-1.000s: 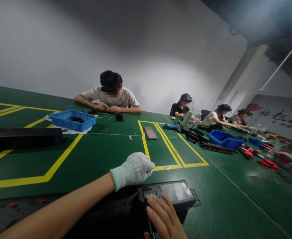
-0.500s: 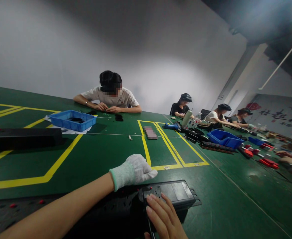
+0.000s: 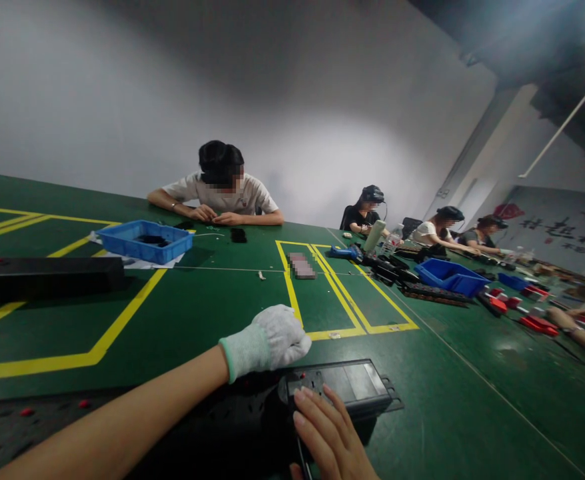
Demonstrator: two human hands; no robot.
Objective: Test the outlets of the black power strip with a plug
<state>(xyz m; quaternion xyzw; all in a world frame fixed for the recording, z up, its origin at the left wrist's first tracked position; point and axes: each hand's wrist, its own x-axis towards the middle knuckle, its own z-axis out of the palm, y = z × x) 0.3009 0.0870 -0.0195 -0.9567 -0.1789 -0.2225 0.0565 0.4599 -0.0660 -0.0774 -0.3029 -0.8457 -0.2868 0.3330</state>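
Note:
A long black power strip (image 3: 345, 385) with red switches crosses the table right in front of me. My left hand (image 3: 283, 339), in a white glove with a mint cuff, is curled closed just over its far edge; whatever the fingers may hold is hidden. My bare right hand (image 3: 330, 433) lies over the strip nearer its right end. Its fingers reach across a dark block (image 3: 292, 393) with a shiny edge, and the thumb tip shows below them. Most of that block is covered by the hand, so its kind is unclear.
Another black strip (image 3: 47, 277) lies at the left. A blue tray (image 3: 147, 250) holds dark parts; a blue bin (image 3: 450, 280) and red parts (image 3: 537, 325) are at the right. A blurred phone-like item (image 3: 301, 265) lies inside yellow tape. Co-workers sit across and along the table.
The gloved left hand has curled in more, its fingertips drawn back slightly. My right hand stays put. At the far right a co-worker's hands have shifted.

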